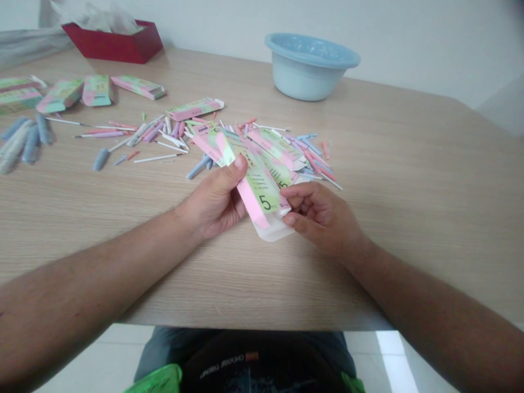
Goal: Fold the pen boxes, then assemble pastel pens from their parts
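Note:
My left hand (223,199) is closed around a pink and green small cardboard box (257,183) printed with a large 5, its thumb on the upper face. The near end of this box stands open, with a white end flap (273,230) sticking out toward me. At that end, my right hand (323,215) pinches the box's edge beside the flap. The box is tilted above the table; its inside is hidden. Just behind it lie similar boxes (275,146) on a heap of thin pastel sticks (317,158), coloured pink, blue, purple and white.
A light blue basin (311,68) stands at the back. At the back left is a red box (118,43) holding clear plastic. Several more small boxes (98,90) lie at the left, near blue brush-like pieces (30,139). The table's front edge (254,327) is close to me.

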Motion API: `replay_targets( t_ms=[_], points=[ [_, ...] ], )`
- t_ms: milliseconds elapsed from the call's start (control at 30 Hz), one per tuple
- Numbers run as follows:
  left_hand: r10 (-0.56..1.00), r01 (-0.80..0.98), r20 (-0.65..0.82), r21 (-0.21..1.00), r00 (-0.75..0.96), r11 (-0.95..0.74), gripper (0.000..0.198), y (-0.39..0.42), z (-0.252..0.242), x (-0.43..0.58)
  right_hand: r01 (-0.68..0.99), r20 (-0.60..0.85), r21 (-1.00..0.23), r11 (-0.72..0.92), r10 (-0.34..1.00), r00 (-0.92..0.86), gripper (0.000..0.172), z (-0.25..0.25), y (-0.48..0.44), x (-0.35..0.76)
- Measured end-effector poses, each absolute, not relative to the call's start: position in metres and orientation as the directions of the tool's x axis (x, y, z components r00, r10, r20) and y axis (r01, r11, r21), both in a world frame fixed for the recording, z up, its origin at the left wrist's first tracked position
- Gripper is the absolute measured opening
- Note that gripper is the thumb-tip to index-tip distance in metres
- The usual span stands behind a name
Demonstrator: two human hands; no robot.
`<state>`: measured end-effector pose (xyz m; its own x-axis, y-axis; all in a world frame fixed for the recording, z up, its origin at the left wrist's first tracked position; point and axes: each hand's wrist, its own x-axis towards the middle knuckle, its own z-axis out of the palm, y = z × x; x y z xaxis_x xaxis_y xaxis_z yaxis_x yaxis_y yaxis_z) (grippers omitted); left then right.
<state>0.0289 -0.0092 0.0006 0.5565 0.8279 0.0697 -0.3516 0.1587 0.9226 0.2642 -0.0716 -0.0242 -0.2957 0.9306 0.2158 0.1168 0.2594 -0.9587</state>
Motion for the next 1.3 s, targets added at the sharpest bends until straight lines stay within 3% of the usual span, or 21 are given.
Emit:
replay_targets(
  t_ms=[300,600,1100,1300],
  points=[
    [0.825,-0.358,0.036,0.911,0.564,0.205,0.078,-0.017,0.003,0.034,0.254,0.277,-0.905,0.343,0.925,-0.262,0.035,-0.020,-0.073,0.260],
    [0.839,-0.360,0.080,0.922,0.539,0.143,0.077,-0.021,0.003,0.035,0.415,0.359,-0.801,0.430,0.902,-0.241,0.035,-0.016,-0.076,0.256],
    [0.822,-0.480,0.137,0.859,0.552,0.179,0.076,-0.021,-0.003,0.040,0.464,0.527,-0.673,0.576,0.813,-0.246,0.036,-0.020,-0.070,0.249],
    [0.831,-0.494,0.120,0.846,0.543,0.201,0.078,-0.014,-0.004,0.037,0.371,0.501,-0.740,0.561,0.828,-0.252,0.049,-0.034,-0.068,0.254]
  ],
)
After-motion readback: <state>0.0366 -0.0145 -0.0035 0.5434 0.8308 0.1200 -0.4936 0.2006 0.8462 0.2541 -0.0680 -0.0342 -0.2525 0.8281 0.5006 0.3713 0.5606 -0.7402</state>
